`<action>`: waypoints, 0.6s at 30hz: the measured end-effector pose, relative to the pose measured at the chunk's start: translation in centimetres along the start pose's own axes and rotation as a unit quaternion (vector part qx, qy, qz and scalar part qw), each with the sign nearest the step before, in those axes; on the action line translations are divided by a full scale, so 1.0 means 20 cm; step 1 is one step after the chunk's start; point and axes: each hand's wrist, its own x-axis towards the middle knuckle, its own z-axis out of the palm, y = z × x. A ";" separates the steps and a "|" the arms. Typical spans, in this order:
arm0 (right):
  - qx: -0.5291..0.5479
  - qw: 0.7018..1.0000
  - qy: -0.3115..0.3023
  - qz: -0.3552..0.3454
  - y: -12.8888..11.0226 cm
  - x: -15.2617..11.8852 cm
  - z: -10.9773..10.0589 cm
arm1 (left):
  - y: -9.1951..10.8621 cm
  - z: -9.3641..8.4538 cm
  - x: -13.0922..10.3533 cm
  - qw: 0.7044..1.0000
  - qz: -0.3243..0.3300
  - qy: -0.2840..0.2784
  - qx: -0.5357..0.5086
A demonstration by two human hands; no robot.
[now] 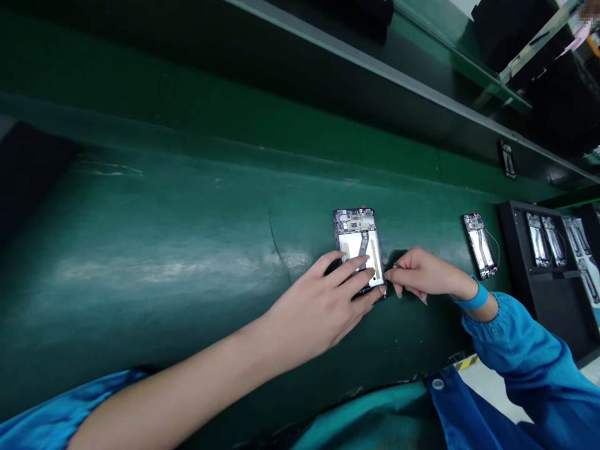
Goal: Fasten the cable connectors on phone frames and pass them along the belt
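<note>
Opened phone [355, 242] lies beneath left hand [330, 301], fingers spread, and beside right hand [420, 274], fingertips pinched, contents unclear

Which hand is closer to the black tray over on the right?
The right hand. It is beside the lower right edge of the opened phone, left of the black tray; the left hand rests on that phone, farther left.

Head camera: worn on the person's head, looking forward and down
Green benchtop [164, 250]: seen from above, filling most of the view
Shelf edge [398, 76]: slants down rightward across the top, the view being tilted
Opened smartphone [363, 240]: just right of centre, within arm's reach
Blue jacket [457, 406]: close below the lens, at the bottom edge
</note>
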 end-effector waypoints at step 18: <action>0.025 1.000 0.002 -0.005 0.02 -0.05 0.01 | -0.03 -0.01 -0.03 0.999 -0.005 -0.017 -0.035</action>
